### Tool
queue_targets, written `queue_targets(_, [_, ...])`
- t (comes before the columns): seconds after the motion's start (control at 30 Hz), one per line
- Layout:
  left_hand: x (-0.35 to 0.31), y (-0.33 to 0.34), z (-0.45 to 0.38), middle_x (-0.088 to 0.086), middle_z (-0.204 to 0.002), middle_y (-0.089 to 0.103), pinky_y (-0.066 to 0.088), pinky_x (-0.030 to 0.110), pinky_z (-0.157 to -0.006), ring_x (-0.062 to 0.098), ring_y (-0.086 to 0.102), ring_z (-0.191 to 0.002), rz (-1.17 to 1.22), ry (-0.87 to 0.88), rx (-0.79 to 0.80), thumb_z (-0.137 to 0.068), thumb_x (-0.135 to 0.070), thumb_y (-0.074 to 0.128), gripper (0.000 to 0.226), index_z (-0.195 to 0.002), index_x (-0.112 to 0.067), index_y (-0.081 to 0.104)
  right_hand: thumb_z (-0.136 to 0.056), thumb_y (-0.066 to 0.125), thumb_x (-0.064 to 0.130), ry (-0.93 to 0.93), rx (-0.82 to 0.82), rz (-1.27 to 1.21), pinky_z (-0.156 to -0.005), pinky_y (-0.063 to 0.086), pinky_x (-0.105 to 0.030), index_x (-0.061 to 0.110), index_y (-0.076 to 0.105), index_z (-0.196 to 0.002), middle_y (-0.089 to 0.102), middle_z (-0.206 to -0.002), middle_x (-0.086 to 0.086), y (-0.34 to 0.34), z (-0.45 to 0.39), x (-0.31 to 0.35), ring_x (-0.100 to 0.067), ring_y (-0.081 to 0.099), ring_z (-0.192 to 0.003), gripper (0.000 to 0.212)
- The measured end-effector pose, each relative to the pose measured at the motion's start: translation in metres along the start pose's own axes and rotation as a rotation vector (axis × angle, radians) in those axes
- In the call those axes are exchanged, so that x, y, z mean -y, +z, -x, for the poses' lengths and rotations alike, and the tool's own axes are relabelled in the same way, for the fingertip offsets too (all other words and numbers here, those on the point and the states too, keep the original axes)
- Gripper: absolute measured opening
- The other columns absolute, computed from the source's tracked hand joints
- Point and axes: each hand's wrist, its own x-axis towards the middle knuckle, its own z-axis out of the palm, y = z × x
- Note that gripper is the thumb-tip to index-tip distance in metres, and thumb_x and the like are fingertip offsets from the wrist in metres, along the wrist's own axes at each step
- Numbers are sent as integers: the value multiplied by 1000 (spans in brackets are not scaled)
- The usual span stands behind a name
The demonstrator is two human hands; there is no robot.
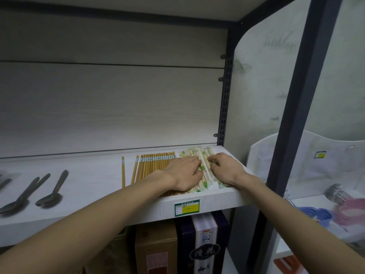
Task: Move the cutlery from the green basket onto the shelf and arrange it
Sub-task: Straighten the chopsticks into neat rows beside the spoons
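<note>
Cutlery already lies on the white wooden shelf (94, 175) in sorted groups, so I judge the task to be far along, in its arranging part; the green basket is not in view, and I cannot tell whether anything is left in it. At the left lie three dark metal spoons (35, 192), spaced apart; in the middle is a tight row of bare brown wooden chopsticks (156, 161), with two single brown sticks (123, 171) lying a little apart to its left, which probably must be closed up to the row; at the right end are the paper-wrapped disposable chopsticks with green print (197, 155), and these look less even.

Both hands lie palm down on this wrapped group; the left hand (183, 173) covers the border between the brown row and the wrapped ones, its fingers spread flat and touching the packets; the right hand (225, 169) has its fingers (212, 158) curled, the tips pressing on the packets; neither hand seems to lift or enclose anything, they only press and even out.
</note>
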Motion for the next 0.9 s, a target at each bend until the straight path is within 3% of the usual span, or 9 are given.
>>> queue_targets(0.1, [0,-2,-4,6,-130,56,45,42,-104,24,55,-120,18,-16,-24,-103,-43,31,45,-130,-13,51,-102,42,26,-34,28,29,-106,44,-43,20,58,-138,56,-140,-8,-3,-1,-1,-29,55,-124,41])
queue_targets(0.23, [-7,-4,-5,6,-155,43,33,42,-118,24,41,-142,47,7,8,-106,-46,21,58,-147,-13,44,-105,38,31,-64,30,35,-105,42,-42,19,58,-136,51,-139,-3,-2,3,-2,-27,52,-126,40])
queue_targets(0.37, [-16,-7,-10,7,-159,39,30,42,-120,25,37,-145,44,4,90,-106,-51,20,63,-153,-13,38,-104,41,26,-61,42,-26,-111,37,-41,15,54,-141,48,-147,-3,-4,6,-3,-27,48,-133,40])
queue_targets(0.67, [-19,1,-21,2,-169,-9,1,45,-127,22,-8,-156,71,-99,215,-102,-62,6,72,-162,-22,-2,-104,35,28,18,57,-44,-103,42,-42,14,59,-128,62,-132,-10,-4,3,-2,-35,56,-121,37])
queue_targets(0.8, [-21,2,-30,1,-170,-1,6,47,-126,24,-1,-156,147,-127,222,-101,-65,12,73,-162,-25,5,-101,38,20,16,88,-119,-112,38,-40,16,55,-140,55,-145,-8,-11,-1,-4,-29,51,-131,43])
queue_targets(0.9, [-18,-3,-37,6,-165,25,24,47,-122,28,25,-151,259,-139,168,-101,-60,31,69,-158,-21,29,-94,42,6,3,54,-206,-105,43,-38,8,67,-125,66,-130,-12,-16,-1,-6,-30,57,-123,39])
